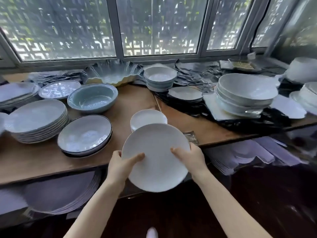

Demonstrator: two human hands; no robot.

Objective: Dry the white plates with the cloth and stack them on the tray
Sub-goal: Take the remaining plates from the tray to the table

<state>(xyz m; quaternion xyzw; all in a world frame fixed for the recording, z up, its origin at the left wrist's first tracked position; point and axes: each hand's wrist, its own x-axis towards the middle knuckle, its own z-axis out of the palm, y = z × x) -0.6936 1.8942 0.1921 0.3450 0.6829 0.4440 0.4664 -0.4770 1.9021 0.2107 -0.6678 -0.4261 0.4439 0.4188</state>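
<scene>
1. Two hands on one white plate (155, 157). The left hand (120, 166) grips its left rim and the right hand (190, 158) grips its right rim. Both thumbs are pressed on the top face and the fingers (115, 154) are wrapped round the edge underneath, so both are clamped on it.
2. That plate is up off the worktop (51, 162), hanging over the near edge and tipped toward the camera.
3. Right behind it is a small stack of white dishes (148, 117), partly blocked by the held plate.
4. Just right of the plate, a little clear glass thing (191, 136) pokes out. It's mostly hidden, so I can't tell what it is.
5. On the left side there's a pair of dark-rimmed bowls (84, 134), a tall pile of pale plates (36, 120), a blue-green bowl (92, 98) and a patterned plate (59, 89).
6. Further back, by the window (159, 26), are a wavy glass bowl (111, 73) and some nested white bowls (160, 78).
7. On the right, big white bowls (247, 90) are piled on crumpled black plastic sheet (197, 74).
8. A lower shelf (10, 200) under the worktop holds more plates, which are blurry.
</scene>
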